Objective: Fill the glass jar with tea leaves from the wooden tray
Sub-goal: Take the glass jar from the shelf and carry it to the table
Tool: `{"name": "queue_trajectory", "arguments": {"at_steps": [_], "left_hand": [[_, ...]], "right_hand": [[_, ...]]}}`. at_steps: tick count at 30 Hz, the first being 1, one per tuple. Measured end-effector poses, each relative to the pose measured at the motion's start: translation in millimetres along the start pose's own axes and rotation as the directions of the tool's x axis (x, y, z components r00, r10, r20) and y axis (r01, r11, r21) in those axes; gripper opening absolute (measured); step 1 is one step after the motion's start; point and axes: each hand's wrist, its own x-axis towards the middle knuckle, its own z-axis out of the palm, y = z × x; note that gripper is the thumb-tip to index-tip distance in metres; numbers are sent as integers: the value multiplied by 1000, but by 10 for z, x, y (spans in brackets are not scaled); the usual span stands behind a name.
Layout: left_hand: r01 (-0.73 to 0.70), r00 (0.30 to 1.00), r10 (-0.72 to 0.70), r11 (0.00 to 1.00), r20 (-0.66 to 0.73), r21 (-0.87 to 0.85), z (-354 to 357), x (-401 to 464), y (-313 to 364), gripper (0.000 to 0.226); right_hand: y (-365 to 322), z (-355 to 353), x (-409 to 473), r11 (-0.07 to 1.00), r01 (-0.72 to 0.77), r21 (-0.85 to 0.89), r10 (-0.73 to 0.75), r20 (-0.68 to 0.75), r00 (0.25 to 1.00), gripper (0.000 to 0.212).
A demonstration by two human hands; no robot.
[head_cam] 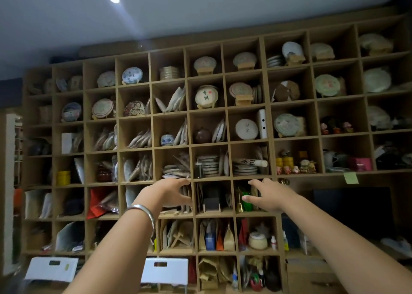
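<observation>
The frame is soft with blur, and no wooden tray can be made out. A small dark-lidded glass jar (198,169) stands in a cubby of the shelf (229,142), beside stacked tea cakes (208,165), contents unreadable. Both arms reach up: the left hand (172,192) and right hand (270,194) are spread with relaxed fingers, holding nothing, 1 cubby row below the jar.
</observation>
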Motion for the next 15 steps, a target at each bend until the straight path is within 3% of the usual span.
{"name": "queue_trajectory", "arguments": {"at_steps": [15], "left_hand": [[-67,998,67,998,1,-21,903,2689,-739,68]], "right_hand": [[126,1080,2543,999,23,34,-23,-10,1000,82]]}}
